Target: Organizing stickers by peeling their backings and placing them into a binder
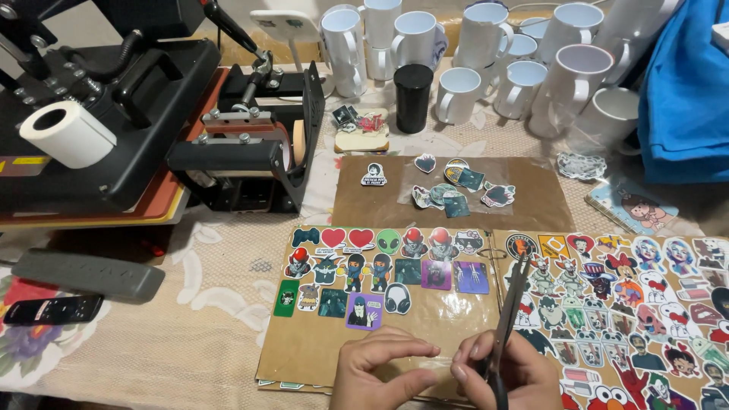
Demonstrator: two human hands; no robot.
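My left hand (377, 370) rests at the bottom edge on a brown card sheet (304, 351) covered with several small stickers, thumb and forefinger pinched close together over the bare lower part. My right hand (503, 373) sits beside it and grips a pair of scissors (510, 310), blades pointing up and away over the seam between this sheet and a second sticker sheet (645, 304) on the right. Whether the left fingers pinch something small I cannot tell.
A black heat press (114, 114) with a white paper roll (67, 133) fills the left. Several white mugs (486, 68) and a black cylinder (413, 97) stand at the back. A brown sheet (531, 197) with loose stickers lies in the middle, blue cloth (687, 99) at right, a dark remote (52, 310) at left.
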